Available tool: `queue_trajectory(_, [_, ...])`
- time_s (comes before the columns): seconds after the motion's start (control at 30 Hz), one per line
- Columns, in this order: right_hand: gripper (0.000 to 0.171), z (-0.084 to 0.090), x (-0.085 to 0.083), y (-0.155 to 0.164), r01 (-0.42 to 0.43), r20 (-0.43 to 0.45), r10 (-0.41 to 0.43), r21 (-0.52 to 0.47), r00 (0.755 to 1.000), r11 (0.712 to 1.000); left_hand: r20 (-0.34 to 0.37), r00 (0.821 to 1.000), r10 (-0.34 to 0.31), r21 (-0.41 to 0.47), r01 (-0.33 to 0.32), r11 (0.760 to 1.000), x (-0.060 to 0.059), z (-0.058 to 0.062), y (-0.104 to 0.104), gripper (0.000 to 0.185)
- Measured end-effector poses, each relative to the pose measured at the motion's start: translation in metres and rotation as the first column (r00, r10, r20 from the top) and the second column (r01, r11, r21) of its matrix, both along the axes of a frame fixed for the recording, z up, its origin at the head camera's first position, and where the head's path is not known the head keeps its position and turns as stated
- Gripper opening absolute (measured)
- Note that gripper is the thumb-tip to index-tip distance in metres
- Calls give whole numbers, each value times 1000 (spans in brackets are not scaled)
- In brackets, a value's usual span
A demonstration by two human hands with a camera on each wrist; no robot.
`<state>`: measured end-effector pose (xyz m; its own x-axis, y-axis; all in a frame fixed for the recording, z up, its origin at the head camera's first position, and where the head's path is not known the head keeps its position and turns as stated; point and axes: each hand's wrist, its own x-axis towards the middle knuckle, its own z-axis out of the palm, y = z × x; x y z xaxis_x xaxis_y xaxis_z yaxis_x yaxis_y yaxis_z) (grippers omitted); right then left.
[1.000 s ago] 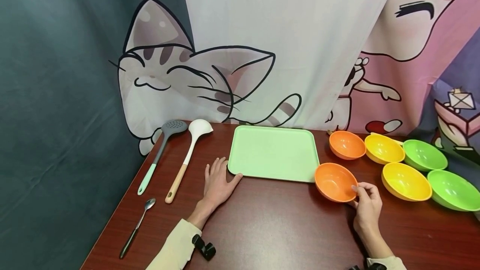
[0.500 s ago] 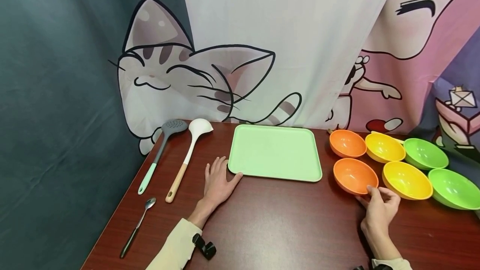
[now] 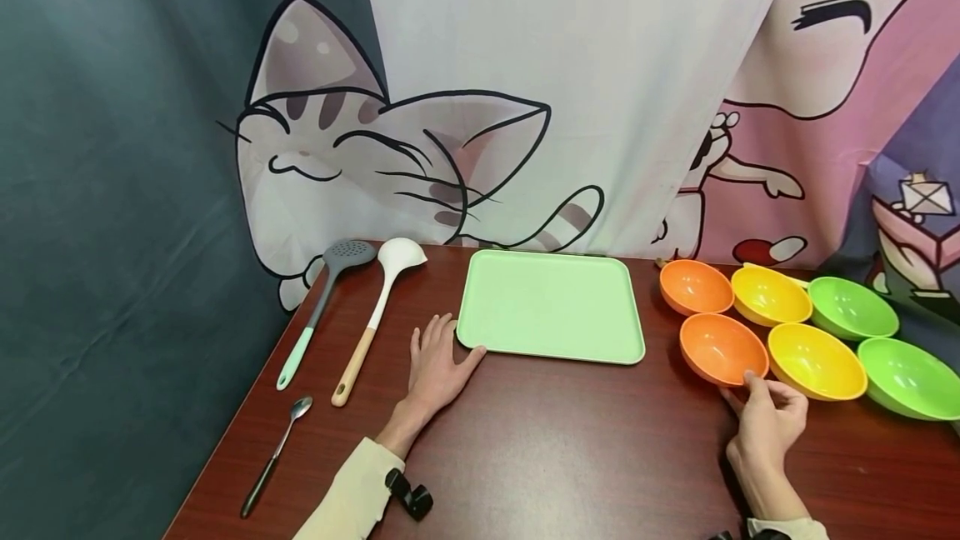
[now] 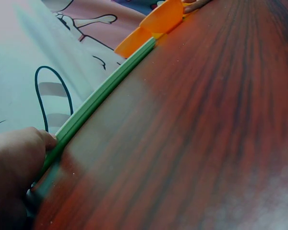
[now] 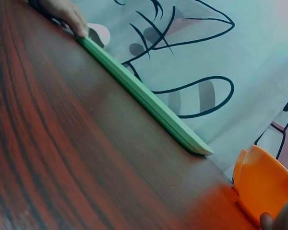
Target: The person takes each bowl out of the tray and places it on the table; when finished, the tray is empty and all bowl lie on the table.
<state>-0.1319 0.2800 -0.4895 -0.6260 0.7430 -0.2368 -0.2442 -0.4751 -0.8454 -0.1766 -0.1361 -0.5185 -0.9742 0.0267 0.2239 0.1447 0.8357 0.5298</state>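
My left hand lies flat on the dark wood table, its thumb against the near left corner of a pale green tray. The left wrist view shows that thumb at the tray's edge. My right hand pinches the near rim of an orange bowl, which stands to the right of the tray and touches a yellow bowl. In the right wrist view a fingertip touches the orange bowl, with the tray's edge beyond it.
A second orange bowl, another yellow bowl and two green bowls crowd the right side. A slotted spoon, a white ladle and a metal spoon lie at the left. A printed curtain hangs behind.
My right hand has slid the orange bowl rightward, from the tray's near right corner to beside the yellow bowl. The left hand has stayed put.
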Motion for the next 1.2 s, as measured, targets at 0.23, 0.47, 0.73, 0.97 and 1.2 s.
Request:
queue_trajectory(0.23, [26,0,0,3,16,-16,-17,-25,1000,1000,-1,1000,-1,6,1,1000,0,0,1,68])
queue_trajectory(0.47, [25,0,2,4,26,-8,-27,-31,1000,999,-15,1000,-4,8,4,1000,0,-1,1,67])
queue_trajectory(0.73, [29,3,2,6,-1,-30,-2,-80,1000,997,-8,1000,-3,1,3,1000,0,1,0,68])
queue_trajectory(0.97, [31,3,8,7,-13,-24,11,-89,1000,996,-11,1000,-7,7,7,1000,2,-1,1,67])
queue_trajectory(1.2, [27,4,19,5,-20,-77,12,-102,997,995,-21,1000,1,-10,-1,1000,2,0,1,68])
